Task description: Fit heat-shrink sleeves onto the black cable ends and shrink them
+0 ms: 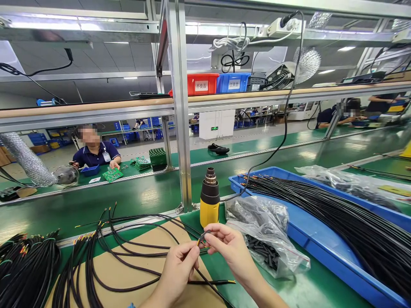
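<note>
My left hand [180, 265] pinches a black cable near its end, where thin coloured wires [198, 242] show. Close against it, my right hand [229, 248] grips a short black sleeve [205, 234] at those wire tips between thumb and fingers. How far the sleeve sits over the wires is too small to tell. Just beyond my hands stands a yellow and black heat gun [209, 207], nozzle up. To the right lies a clear plastic bag [257, 214] with short black tubes [265, 252] in it. Loose black cables [125, 288] curve across brown cardboard [112, 261] on the left.
A long blue tray [308, 239] full of black cables [334, 214] fills the right side. Bundled cables [28, 265] lie at far left. A metal post [181, 107] rises ahead. Across the bench, a person [96, 149] handles a green circuit board [112, 174].
</note>
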`<state>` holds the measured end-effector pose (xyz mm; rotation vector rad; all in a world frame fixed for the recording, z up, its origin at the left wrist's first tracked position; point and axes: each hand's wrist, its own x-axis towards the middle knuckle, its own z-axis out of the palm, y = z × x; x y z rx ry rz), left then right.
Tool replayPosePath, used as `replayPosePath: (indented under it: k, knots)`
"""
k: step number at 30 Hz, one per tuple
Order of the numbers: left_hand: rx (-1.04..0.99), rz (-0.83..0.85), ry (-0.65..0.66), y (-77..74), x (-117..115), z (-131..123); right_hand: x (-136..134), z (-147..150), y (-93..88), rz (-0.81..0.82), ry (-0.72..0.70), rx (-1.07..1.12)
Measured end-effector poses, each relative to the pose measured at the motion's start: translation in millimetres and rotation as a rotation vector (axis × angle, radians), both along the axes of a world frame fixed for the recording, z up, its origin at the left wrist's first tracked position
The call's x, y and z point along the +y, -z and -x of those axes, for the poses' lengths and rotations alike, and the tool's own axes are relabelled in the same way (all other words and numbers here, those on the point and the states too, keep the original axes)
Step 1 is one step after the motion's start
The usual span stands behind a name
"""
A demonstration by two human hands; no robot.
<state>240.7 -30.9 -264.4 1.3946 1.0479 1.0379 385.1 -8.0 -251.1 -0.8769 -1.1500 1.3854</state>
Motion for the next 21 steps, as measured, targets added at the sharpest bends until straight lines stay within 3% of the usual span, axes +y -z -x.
replayPosePath:
  k: [11, 17, 21]
  knots:
    - [-0.049, 0.041, 0.003, 0.6, 1.0, 1.0, -1.4, 2.8, 7.9, 0.049, -0.025, 0.102]
    - [0.099, -0.1, -0.027, -2.8, -2.5, 0.7, -5.3, 4.5, 5.4, -0.043, 0.084, -0.01]
    - [0.18, -0.192, -0.081, -2.5, -3.1, 0.1, -4.3, 5.9, 7.3, -0.021, 0.093, 0.032]
